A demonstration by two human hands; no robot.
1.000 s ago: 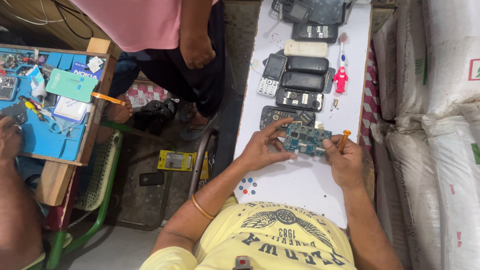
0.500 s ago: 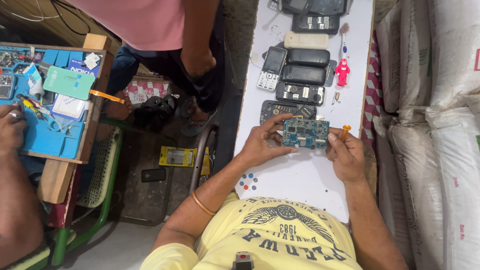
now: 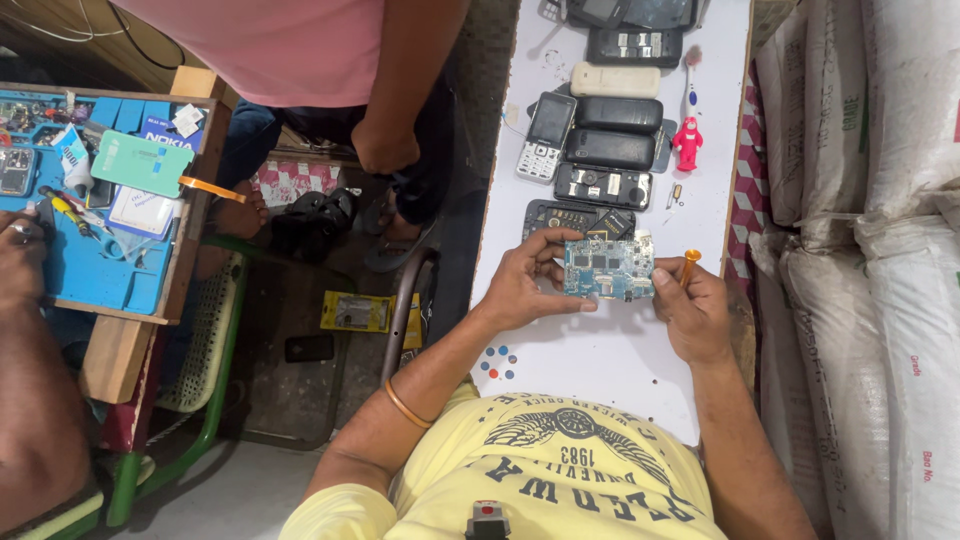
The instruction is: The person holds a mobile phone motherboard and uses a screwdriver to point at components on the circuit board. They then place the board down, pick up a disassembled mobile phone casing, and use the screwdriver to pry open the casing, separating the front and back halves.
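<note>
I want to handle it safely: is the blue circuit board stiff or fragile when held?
The circuit board probably stays stiff: the left hand holds only its edge, yet it lies flat. It looks thin, likely light. Exposed small parts suggest fragility.

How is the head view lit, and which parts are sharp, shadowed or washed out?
Head view: soft, even light with faint shadows; the circuit board, held by the left hand and right hand, is fairly sharp; the white table is bright, nearly washed out; the floor under the chair is dim; straight edges bow slightly near the frame borders.
</note>
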